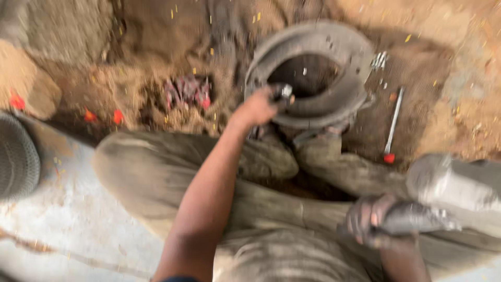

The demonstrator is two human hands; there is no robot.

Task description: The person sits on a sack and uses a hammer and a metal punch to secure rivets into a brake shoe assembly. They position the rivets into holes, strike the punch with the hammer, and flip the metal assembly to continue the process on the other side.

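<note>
left hand: one, reaching up to the centre of the frame, fingers curled around a small dark and silvery part; too blurred to tell what the part is.
right hand: one, lower right of the frame, fingers wrapped tight around a grey rod-like tool that points right.
hands together or apart: well apart, each clamped on its own thing.
ring: one big grey metal ring with a dark hollow middle, lying on the dirt in the upper centre; the left hand meets it at its lower left rim.
wrench: one slim silvery wrench with a red tip, just right of the ring, lying on the dirt.
small metal bits: a few shiny pieces at the ring's upper right edge; count unclear in the blur.
legs: two, in dusty grey-brown trousers, folded across the middle of the frame.
red cluster: one clump of reddish pieces in the soil, left of the ring.
tyre: one dark treaded edge at the left border.
</note>
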